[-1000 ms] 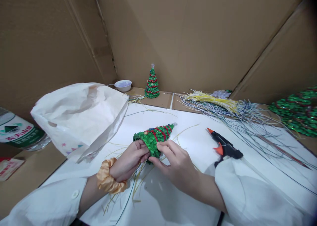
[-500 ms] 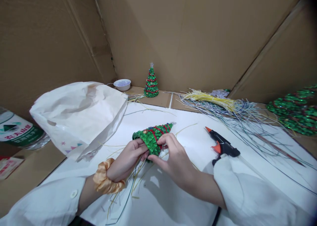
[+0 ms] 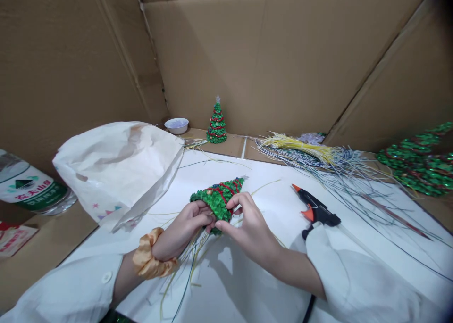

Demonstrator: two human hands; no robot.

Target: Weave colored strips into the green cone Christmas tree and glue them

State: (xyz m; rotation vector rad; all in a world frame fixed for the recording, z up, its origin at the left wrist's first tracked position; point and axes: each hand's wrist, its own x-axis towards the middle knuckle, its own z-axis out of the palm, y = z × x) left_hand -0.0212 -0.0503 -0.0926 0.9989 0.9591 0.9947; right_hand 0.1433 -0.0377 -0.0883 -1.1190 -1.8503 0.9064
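Note:
A small green Christmas tree ornament point(image 3: 219, 198) with red garland lies tilted over the white work surface, its clear star tip pointing right and away. My left hand point(image 3: 194, 219) grips its wide base, the fingers partly tucked under it. My right hand point(image 3: 249, 224) is closed on the near right side, thumb and fingers at the garland. Whether the right fingers also pinch something small is hidden. Loose yellow and dark green wires point(image 3: 193, 261) lie beneath my left hand. Right of my hands rests a black and orange glue gun point(image 3: 318, 210).
A matching tree point(image 3: 216, 125) stands at the back beside a white bowl point(image 3: 176, 126). To the left are a crumpled white bag point(image 3: 120, 162) and a large water bottle point(image 3: 35, 186). Bundled wires point(image 3: 307, 148) and larger green trees point(image 3: 421, 162) sit right. Cardboard walls point(image 3: 283, 68) enclose the table.
The camera view has tilted up slightly, so the background sits a little lower. Both hands stay on the tree, with only slight shifts of the right fingers.

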